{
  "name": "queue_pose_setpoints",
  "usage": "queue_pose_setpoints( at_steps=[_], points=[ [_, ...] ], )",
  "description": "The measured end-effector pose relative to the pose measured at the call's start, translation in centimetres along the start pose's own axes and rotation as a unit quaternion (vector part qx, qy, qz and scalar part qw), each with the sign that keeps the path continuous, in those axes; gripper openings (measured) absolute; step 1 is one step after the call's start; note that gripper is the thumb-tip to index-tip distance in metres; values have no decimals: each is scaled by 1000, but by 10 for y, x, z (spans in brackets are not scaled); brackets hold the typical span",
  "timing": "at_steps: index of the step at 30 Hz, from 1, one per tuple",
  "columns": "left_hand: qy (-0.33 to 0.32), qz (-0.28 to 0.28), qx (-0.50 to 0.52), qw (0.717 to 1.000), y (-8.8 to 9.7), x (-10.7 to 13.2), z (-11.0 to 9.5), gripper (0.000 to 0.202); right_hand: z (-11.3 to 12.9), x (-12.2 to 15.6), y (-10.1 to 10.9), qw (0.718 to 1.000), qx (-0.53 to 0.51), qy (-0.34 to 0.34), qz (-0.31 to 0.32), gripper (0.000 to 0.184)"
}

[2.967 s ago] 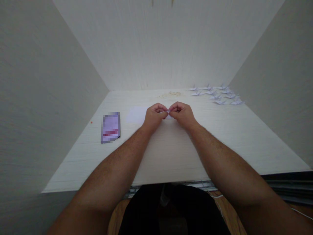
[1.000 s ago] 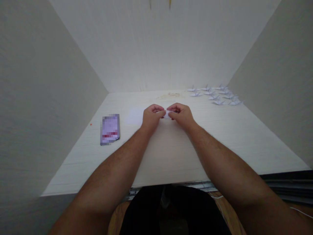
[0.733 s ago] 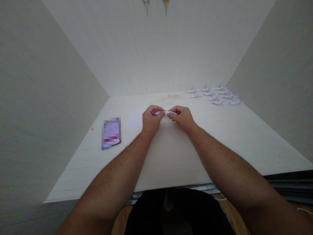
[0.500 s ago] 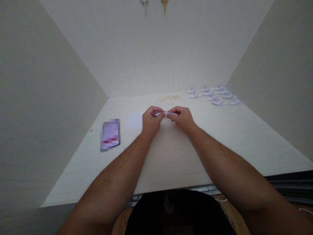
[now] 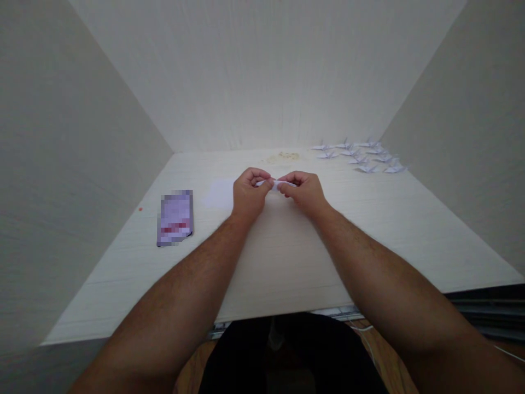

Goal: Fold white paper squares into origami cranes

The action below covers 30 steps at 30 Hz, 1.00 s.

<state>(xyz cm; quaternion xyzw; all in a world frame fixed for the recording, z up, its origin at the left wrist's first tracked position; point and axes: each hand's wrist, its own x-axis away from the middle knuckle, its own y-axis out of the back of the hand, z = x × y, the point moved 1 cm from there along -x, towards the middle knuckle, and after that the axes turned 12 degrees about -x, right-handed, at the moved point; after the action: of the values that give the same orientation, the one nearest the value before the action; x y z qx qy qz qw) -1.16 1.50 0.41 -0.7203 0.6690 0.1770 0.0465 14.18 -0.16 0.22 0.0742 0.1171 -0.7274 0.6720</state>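
Observation:
My left hand [image 5: 248,192] and my right hand [image 5: 304,191] meet over the middle of a pale wooden desk [image 5: 287,246]. Both pinch a small folded piece of white paper [image 5: 279,184] between thumb and fingertips, left hand on its left end, right hand on its right end. The paper is held just above the desk surface and is mostly hidden by my fingers.
Several small folded paper cranes [image 5: 361,156] lie in rows at the back right. A flat card or packet [image 5: 175,217] lies at the left, with a faint white paper sheet [image 5: 219,192] beside my left hand. Pale walls enclose the desk on three sides.
My hands stay together on the paper, working it with small finger movements. The view has shifted slightly; the hanging objects at the top are out of frame.

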Motion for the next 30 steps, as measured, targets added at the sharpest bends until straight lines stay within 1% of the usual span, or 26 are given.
queue_pose_setpoints(
  at_steps=[8,20,30],
  points=[
    [-2,8,1,1000,0,0,1,16,1,0,0,1000,-3,-7,-15,18],
    [5,4,-1,1000,-1,1,0,17,2,1,-1,1000,5,-5,-11,16],
    [-4,16,22,1000,-2,-3,10,21,0,0,1,1000,-4,14,-9,15]
  ],
)
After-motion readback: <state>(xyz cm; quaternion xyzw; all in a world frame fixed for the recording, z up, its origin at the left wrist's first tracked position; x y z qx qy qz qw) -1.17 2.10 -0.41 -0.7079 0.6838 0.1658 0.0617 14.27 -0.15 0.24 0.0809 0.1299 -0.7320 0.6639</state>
